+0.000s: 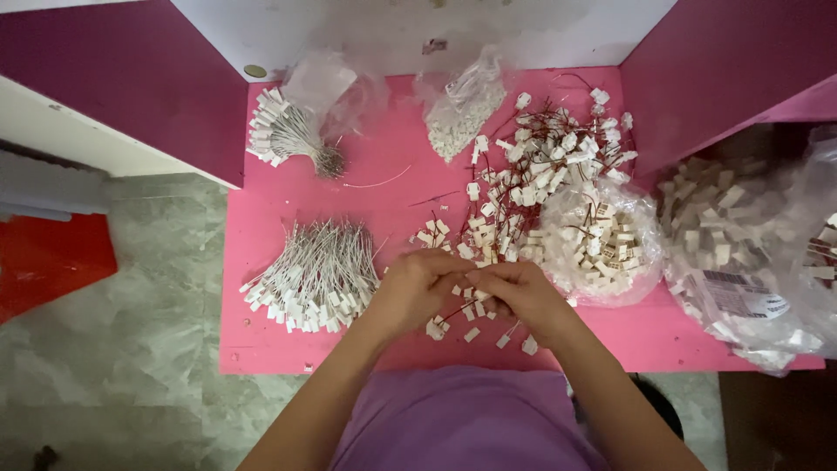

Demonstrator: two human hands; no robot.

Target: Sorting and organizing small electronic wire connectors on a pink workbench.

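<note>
My left hand (417,290) and my right hand (521,295) meet over the front middle of the pink table (401,196), fingers pinched together on a small white connector with a red wire (460,307). Loose white connectors (475,330) lie on the table just under and in front of both hands. A heap of white connectors with red wires (540,161) spreads behind my right hand. What sits between my fingertips is mostly hidden.
A fan of white-wired connectors (316,277) lies left of my hands, a tied bundle (283,133) at the back left. Clear bags of white parts sit at the back (462,109), right of the heap (602,244) and off the table's right side (750,235).
</note>
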